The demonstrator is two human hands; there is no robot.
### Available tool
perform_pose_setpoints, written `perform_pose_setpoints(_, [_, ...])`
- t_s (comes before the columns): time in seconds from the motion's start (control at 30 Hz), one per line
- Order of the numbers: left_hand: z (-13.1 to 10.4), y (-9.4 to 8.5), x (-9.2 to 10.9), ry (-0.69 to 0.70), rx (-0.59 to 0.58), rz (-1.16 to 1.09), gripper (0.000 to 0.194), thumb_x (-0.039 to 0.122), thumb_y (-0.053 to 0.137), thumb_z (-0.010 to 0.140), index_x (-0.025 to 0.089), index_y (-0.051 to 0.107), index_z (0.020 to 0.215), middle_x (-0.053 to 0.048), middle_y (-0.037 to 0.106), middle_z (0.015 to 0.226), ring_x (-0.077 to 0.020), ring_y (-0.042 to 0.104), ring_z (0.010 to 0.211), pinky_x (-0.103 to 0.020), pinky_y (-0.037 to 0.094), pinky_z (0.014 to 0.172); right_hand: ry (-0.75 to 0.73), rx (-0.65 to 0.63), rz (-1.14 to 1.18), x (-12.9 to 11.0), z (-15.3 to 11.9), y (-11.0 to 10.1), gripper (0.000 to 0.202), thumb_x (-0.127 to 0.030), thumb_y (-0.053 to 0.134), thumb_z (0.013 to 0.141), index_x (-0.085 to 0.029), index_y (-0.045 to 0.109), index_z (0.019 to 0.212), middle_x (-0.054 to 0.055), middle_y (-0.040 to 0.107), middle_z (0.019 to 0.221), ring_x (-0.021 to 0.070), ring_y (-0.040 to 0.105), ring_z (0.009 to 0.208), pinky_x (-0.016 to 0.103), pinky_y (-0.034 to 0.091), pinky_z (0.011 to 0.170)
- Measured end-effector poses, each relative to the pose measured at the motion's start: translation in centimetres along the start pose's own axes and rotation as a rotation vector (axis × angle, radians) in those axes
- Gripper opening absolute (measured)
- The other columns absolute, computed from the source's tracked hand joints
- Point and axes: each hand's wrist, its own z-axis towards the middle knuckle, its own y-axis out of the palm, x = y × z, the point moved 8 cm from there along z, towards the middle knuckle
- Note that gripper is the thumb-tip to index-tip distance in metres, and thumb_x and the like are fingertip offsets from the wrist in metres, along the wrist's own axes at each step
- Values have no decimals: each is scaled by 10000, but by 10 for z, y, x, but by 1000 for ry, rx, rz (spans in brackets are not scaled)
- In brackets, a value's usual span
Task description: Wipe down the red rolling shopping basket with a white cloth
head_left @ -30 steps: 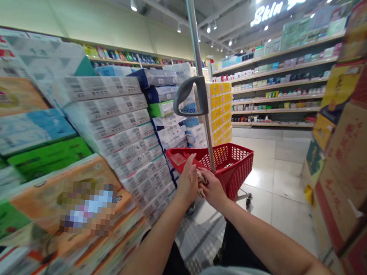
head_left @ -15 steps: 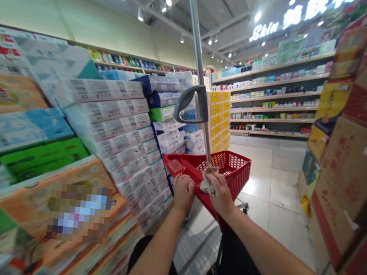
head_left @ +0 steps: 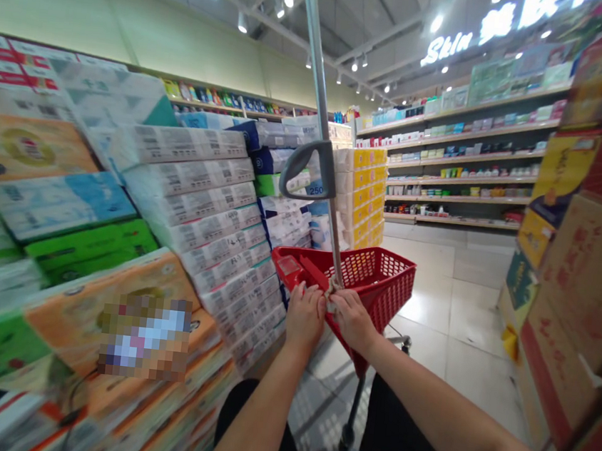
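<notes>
A red shopping cart (head_left: pixel 394 285) with perforated sides stands right in front of me. My left hand (head_left: pixel 305 316) is closed over the cart's near red edge. Close beside it, my right hand (head_left: pixel 350 317) is pressed on the same edge, its fingers around a crumpled, pale cloth (head_left: pixel 333 288). Most of the cloth is hidden under the fingers. Just beyond the hands, a metal pole (head_left: pixel 321 77) rises from the cart, leaning left. A grey loop handle (head_left: pixel 310 169) is fixed partway up it.
Stacked tissue packs (head_left: pixel 201 201) line the left side, with orange packs (head_left: pixel 125 307) nearer me. Cardboard boxes (head_left: pixel 572 304) are piled at the right. Shelves of small goods (head_left: pixel 463 164) stand behind, across a tiled floor (head_left: pixel 466 293).
My right hand has moved down and left with the cloth, from above the cart's edge to the edge beside my left hand. The view has turned slightly left.
</notes>
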Motion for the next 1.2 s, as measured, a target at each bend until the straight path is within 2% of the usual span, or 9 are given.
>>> perform_pose_setpoints(0.13, [-5, 2, -9, 1, 28, -43, 242, 211, 375, 940, 194, 614, 970, -67, 672, 984, -277, 505, 1184, -527, 364, 1064, -17, 89, -17, 3, 37, -24, 310, -103, 472, 871, -212, 624, 1119, 94, 645, 1014, 244, 557, 1062, 474, 492, 951])
perform_pose_setpoints(0.27, [-9, 0, -8, -12, 74, -65, 237, 189, 361, 943, 199, 598, 945, -47, 662, 954, -263, 487, 1202, -517, 341, 1090, 53, 271, 59, 16, 69, -48, 398, -118, 469, 901, -227, 561, 1273, 110, 526, 1333, 231, 463, 1272, 444, 412, 1077])
perform_pose_setpoints(0.37, [-11, -4, -6, -25, 118, -54, 237, 188, 369, 941, 204, 604, 967, -46, 668, 986, -264, 485, 1210, -526, 358, 1073, 85, 199, 154, 24, 51, -29, 451, -125, 446, 921, -224, 499, 1357, 112, 417, 1454, 213, 440, 1315, 379, 416, 1087])
perform_pose_setpoints(0.47, [-13, -5, -7, -17, 132, -36, 239, 182, 379, 935, 201, 613, 979, -51, 676, 1009, -259, 500, 1199, -519, 377, 1060, 85, 111, 170, 27, 14, -5, 439, -124, 419, 932, -247, 527, 1339, 85, 400, 1473, 218, 426, 1328, 377, 417, 1086])
perform_pose_setpoints(0.53, [-13, -7, -9, -16, 132, -29, 238, 176, 383, 932, 204, 617, 964, -49, 680, 991, -255, 513, 1191, -515, 380, 1060, 96, 109, 162, 28, 9, -2, 430, -123, 425, 929, -245, 544, 1324, 90, 421, 1458, 221, 443, 1315, 382, 425, 1079])
perform_pose_setpoints(0.73, [-13, -7, -12, -10, 80, -12, 257, 185, 366, 942, 211, 621, 945, -45, 677, 968, -264, 495, 1219, -527, 356, 1080, 123, 192, 151, 21, 74, -25, 462, -99, 467, 902, -258, 540, 1329, 84, 413, 1465, 216, 435, 1321, 382, 390, 1107])
perform_pose_setpoints(0.93, [-16, -11, -15, -24, 135, -36, 278, 197, 367, 943, 205, 638, 1006, -55, 683, 1067, -265, 500, 1218, -533, 366, 1069, 158, 161, 166, 16, 46, -8, 473, -65, 456, 878, -243, 570, 1300, 90, 449, 1437, 228, 413, 1337, 397, 407, 1092])
perform_pose_setpoints(1.0, [-17, -12, -17, -30, 139, -31, 277, 196, 367, 944, 202, 637, 1003, -51, 686, 1063, -262, 504, 1206, -528, 366, 1069, 138, 151, 180, 14, 51, -7, 452, -66, 454, 878, -233, 592, 1275, 94, 458, 1427, 230, 410, 1339, 398, 404, 1095])
perform_pose_setpoints(1.2, [-16, -13, -16, -24, 113, -37, 279, 194, 341, 952, 199, 618, 982, -48, 686, 1026, -253, 506, 1201, -526, 354, 1076, 134, 242, 174, 11, 119, -32, 442, -86, 477, 868, -239, 586, 1268, 90, 497, 1377, 215, 434, 1318, 383, 377, 1110])
